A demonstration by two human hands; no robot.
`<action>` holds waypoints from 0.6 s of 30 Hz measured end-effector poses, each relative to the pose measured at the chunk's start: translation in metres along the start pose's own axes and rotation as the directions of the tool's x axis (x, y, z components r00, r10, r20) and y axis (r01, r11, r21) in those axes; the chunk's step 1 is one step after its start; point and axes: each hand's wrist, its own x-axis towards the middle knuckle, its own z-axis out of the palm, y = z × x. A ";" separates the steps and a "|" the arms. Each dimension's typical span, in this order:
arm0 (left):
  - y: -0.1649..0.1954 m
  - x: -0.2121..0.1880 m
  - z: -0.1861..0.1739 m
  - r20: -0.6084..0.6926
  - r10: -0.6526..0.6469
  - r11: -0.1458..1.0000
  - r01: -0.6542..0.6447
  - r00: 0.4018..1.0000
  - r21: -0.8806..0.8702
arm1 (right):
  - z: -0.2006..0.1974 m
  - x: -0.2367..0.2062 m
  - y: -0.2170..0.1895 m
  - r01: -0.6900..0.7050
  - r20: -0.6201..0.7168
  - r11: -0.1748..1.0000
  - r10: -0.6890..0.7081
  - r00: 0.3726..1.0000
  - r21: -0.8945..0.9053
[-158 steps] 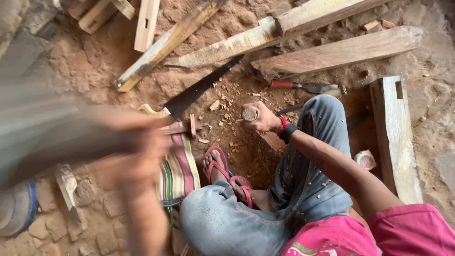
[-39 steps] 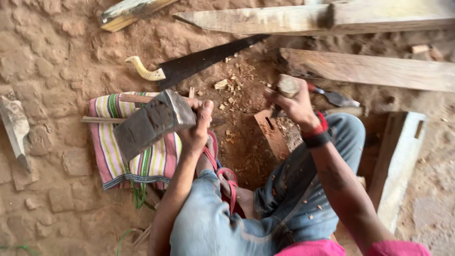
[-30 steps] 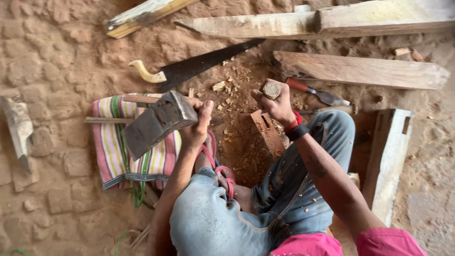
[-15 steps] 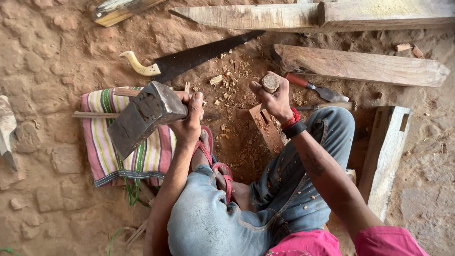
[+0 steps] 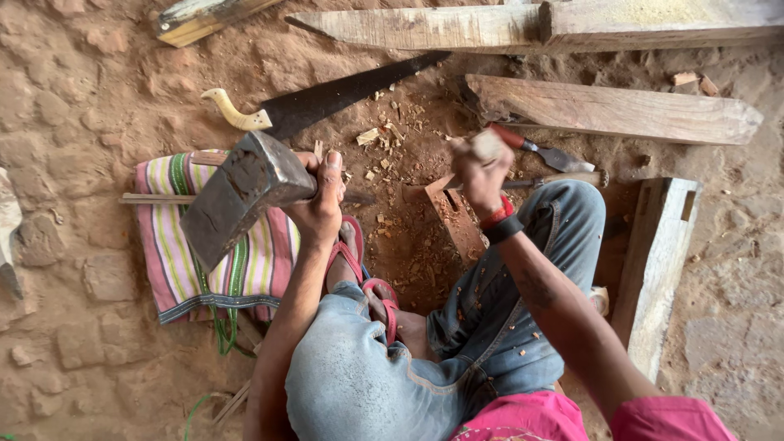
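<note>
axe head (image 5: 237,196) gripped in left hand (image 5: 320,204), raised.

Handsaw (image 5: 343,96) with pale handle, striped cloth (image 5: 204,261), long planks (image 5: 608,110), red-handled chisel (image 5: 543,151), scattered wood chips (image 5: 392,139)

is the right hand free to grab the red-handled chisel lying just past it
Probably not yet: the right hand is shut on a small wood piece, though the red-handled chisel lies uncovered right beside it.

No packages, labels, signs or screens anywhere around my hands; only bare tools, timber, cloth and dirt floor in my view.
</note>
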 end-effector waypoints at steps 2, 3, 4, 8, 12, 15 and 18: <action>-0.001 0.001 0.001 0.004 0.007 1.000 -0.007 1.000 -0.002 | 0.003 -0.002 0.009 -0.049 0.210 0.940 0.125 0.970 -0.336; -0.001 0.001 0.002 0.006 0.013 1.000 -0.013 1.000 -0.006 | 0.006 -0.001 0.010 0.119 0.315 0.980 -0.063 0.947 -0.162; -0.001 0.001 0.002 0.010 0.023 1.000 -0.023 1.000 -0.009 | 0.009 0.002 0.010 0.268 0.384 0.963 -0.261 0.886 0.034; -0.001 -0.001 0.000 0.037 0.009 1.000 -0.008 0.999 -0.027 | 0.012 0.020 0.001 0.184 0.412 0.931 -0.308 0.858 0.314; -0.009 -0.003 -0.007 0.121 -0.039 0.996 0.048 0.992 -0.077 | 0.000 0.017 -0.004 -0.005 0.427 0.961 -0.118 0.897 0.277; -0.014 -0.002 -0.007 0.240 -0.001 1.000 -0.004 0.971 0.022 | -0.008 -0.003 -0.003 0.065 0.475 0.965 -0.182 0.861 0.253; 0.000 -0.004 0.003 0.337 0.132 0.965 -0.199 0.932 0.172 | -0.018 -0.018 -0.006 0.083 0.496 0.937 -0.253 0.831 0.338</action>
